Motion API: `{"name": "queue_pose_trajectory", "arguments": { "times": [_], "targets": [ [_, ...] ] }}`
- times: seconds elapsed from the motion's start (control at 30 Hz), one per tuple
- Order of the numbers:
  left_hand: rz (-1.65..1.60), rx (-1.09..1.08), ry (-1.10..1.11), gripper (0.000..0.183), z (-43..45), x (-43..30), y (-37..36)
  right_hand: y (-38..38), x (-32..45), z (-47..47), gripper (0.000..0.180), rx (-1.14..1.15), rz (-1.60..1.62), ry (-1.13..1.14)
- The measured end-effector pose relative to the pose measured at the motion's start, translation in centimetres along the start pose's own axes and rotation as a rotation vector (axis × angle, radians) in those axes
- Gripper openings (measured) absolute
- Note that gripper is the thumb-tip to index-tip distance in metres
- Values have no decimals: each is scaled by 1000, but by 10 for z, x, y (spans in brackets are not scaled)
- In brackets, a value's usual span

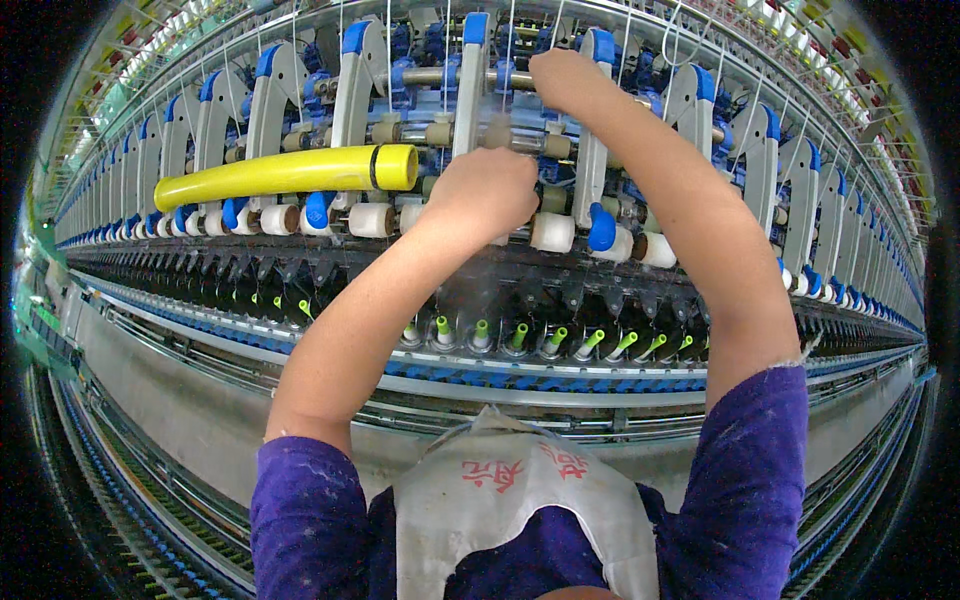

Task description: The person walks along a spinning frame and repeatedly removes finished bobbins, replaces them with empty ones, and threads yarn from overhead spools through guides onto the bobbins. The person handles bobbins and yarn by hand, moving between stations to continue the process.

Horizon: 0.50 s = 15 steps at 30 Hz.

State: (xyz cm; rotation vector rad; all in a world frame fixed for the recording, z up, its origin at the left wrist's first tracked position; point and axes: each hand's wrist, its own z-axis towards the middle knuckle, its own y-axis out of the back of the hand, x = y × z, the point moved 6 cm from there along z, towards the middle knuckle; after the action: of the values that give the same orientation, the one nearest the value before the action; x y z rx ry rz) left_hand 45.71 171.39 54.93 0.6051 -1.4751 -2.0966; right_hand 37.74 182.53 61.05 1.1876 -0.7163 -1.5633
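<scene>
I reach both arms into the drafting section of a ring spinning frame. My left hand point(487, 187) is bent at the front rollers, just below a grey pressure arm point(469, 97) with a blue cap. Its fingertips are turned away, so anything in them is hidden. Higher and to the right, my right hand point(566, 79) is beside another pressure arm point(594, 165), close to its blue top point(602, 45). That hand's fingers are also out of sight. White roving strands point(512, 45) hang down around the hands. Near my left hand are a white-covered roller point(553, 232) and a blue lever point(601, 227).
A yellow tube point(285, 174) with a black band lies across the pressure arms on the left. Below the rollers stands a row of spindles with green-topped bobbins point(520, 335). A blue-and-metal rail point(480, 375) runs along the front. My grey apron point(517, 457) bears red writing.
</scene>
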Motion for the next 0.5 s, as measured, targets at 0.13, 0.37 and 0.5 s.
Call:
{"name": "queue_pose_trajectory", "arguments": {
  "times": [0.13,0.37,0.5],
  "targets": [
    [-9,-11,-8,22,1,1,0,-5,5,-2,21,27,-17,39],
    [-30,-41,-10,21,2,1,0,-8,8,-11,22,110,-2,25],
    [-60,-47,-18,20,1,1,3,-7,10,-11,20,-25,38,63]
  ]
}}
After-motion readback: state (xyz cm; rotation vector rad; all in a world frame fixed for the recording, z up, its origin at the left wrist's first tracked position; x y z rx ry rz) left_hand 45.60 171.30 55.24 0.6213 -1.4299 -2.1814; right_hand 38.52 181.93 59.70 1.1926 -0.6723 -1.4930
